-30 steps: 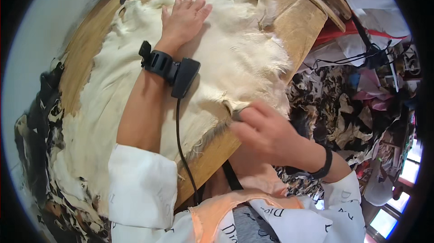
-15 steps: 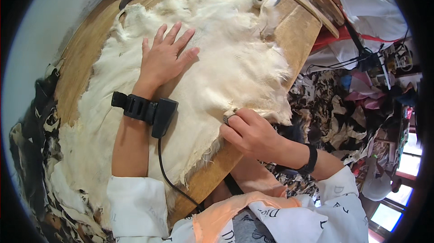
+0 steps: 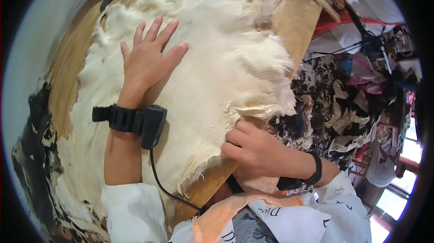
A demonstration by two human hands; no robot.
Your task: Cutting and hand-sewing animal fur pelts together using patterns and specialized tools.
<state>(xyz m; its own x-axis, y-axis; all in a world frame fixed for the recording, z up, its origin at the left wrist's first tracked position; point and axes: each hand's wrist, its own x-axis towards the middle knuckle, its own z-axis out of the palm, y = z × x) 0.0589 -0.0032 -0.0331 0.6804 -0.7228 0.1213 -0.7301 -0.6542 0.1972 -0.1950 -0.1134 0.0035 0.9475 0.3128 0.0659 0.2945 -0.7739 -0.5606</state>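
Hands have slid nearer: our left hand (image 3: 147, 62) lies open on the fleece (image 3: 217, 75), our right hand (image 3: 253, 148) fingers pinch its near edge.

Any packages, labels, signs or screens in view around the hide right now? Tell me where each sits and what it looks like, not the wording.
No packages, signs or screens show.
Printed garment: bottom edge, on the person's own chest; white cloth with dark lettering beside an orange strip.
Wrist device: on the left forearm above the cream hide; black box on a black strap, cabled, no display visible.
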